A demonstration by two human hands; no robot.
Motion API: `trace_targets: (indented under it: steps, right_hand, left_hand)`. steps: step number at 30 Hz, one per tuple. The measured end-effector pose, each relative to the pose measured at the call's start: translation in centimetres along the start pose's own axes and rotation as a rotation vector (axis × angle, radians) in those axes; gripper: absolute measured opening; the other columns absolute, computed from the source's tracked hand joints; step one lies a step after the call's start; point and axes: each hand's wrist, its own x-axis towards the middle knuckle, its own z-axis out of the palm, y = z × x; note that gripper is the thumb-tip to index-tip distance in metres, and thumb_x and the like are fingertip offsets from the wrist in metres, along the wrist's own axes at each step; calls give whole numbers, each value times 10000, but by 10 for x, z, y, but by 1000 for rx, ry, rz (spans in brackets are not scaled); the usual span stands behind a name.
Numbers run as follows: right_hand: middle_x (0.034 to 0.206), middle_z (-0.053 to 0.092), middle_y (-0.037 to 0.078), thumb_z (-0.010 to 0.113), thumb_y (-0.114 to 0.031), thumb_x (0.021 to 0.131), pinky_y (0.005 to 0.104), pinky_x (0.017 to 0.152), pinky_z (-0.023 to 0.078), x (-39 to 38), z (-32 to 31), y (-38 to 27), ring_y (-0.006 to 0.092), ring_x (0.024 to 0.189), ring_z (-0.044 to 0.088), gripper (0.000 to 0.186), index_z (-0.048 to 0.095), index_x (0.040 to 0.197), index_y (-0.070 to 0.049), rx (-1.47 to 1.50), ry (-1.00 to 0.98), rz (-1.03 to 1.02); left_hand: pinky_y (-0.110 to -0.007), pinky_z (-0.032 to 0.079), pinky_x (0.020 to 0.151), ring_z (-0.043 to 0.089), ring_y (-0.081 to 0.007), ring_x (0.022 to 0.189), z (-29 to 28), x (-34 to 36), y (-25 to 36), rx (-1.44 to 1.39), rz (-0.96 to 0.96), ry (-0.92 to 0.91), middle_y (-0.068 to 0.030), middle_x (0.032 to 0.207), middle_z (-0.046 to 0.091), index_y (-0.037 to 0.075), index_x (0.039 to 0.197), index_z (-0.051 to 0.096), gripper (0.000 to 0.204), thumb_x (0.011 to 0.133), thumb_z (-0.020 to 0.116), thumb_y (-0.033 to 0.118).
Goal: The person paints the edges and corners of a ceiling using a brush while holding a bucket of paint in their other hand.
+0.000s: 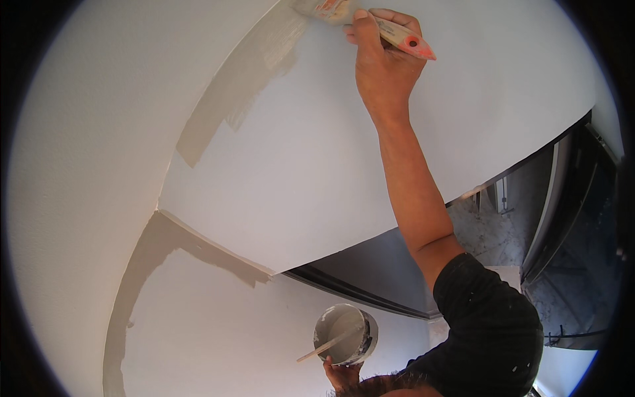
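Note:
My right hand [390,53] is closed around the handle of a paintbrush [399,34] with a pinkish-red tip and a hole near its end. The brush's bristle end lies against the white wall [317,145] at the top, beside a wet-looking beige paint band [231,86]. Low in the view, my left hand [342,375] grips a small paint bucket [372,331] from below. Greyish paint [344,324] shows inside it, with smears on the rim. A thin stick [321,351] rests across the bucket's mouth and sticks out over its edge.
Another beige band [172,231] edges the adjoining wall [218,317] along its corner and top. A pale plain surface [86,132] borders both bands at the left. Dark frames [370,298] surround an opening below the wall, and a marked floor [489,225] shows at right.

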Motion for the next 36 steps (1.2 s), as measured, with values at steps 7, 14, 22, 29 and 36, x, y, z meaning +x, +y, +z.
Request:
trace_targets:
  steps: [7, 14, 22, 29, 36]
  right_hand:
    - [857, 624, 44, 655, -65, 971, 245, 615, 484, 3, -7, 36, 73, 716, 544, 101, 575, 1002, -10, -197, -56, -391]
    - [841, 622, 36, 661, -81, 977, 234, 589, 473, -6, -2, 14, 63, 694, 536, 118, 570, 1001, -11, -38, -92, -34]
    - [833, 616, 34, 655, -89, 979, 239, 593, 467, -10, -2, 11, 62, 694, 526, 119, 570, 997, -8, -71, -101, -5]
    - [836, 617, 31, 644, -77, 975, 239, 605, 467, -11, 0, 11, 65, 703, 530, 105, 573, 996, -3, -57, -113, -29]
    - [839, 620, 34, 641, -74, 976, 240, 604, 469, -13, 1, 11, 63, 703, 530, 104, 572, 1001, -1, -26, -137, -1]
  left_hand:
    - [-617, 513, 980, 557, -403, 1264, 20, -9, 1, 10, 14, 16, -193, 1425, 540, 64, 1438, 486, 747, 827, 741, 410]
    - [-646, 511, 972, 544, -399, 1289, 4, -5, 1, 12, -17, 18, -142, 1460, 523, 155, 1486, 442, 787, 812, 732, 439]
    - [-620, 499, 994, 550, -403, 1271, 19, -11, 0, 4, 27, 37, -193, 1419, 547, 60, 1438, 486, 766, 813, 758, 410]
    - [-625, 483, 1017, 538, -402, 1291, 23, -13, 0, 6, 32, 35, -193, 1432, 535, 48, 1436, 484, 771, 813, 759, 409]
    - [-612, 486, 1006, 533, -393, 1290, 24, -15, -1, 21, 18, 42, -190, 1442, 528, 61, 1434, 491, 764, 815, 749, 427]
